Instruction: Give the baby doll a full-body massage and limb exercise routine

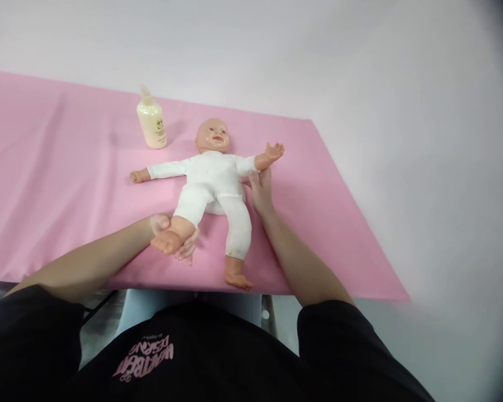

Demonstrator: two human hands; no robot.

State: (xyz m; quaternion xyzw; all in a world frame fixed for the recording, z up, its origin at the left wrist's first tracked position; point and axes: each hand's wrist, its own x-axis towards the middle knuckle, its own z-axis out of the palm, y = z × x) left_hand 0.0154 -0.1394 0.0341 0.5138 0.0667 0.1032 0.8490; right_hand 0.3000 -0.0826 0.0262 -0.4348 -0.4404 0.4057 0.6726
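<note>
A baby doll (215, 173) with a bald head and a white cloth body lies face up on a pink-covered table, head toward the far side. My left hand (188, 245) is wrapped from underneath round the doll's lower leg on the left, lifting its foot a little; the thumb shows on one side and the fingers on the other. At the doll's right-hand side, just below its outstretched arm, my right hand (259, 187) grips with bent fingers, some of them hidden against the sleeve and body. The doll's other leg rests straight toward me, its foot near the table's front edge.
A pump bottle (153, 125) of pale cream liquid stands upright left of the doll's head. The pink cover (67, 167) has folds on the left. The table's right edge slants down toward the front, and a white wall (251, 50) lies behind.
</note>
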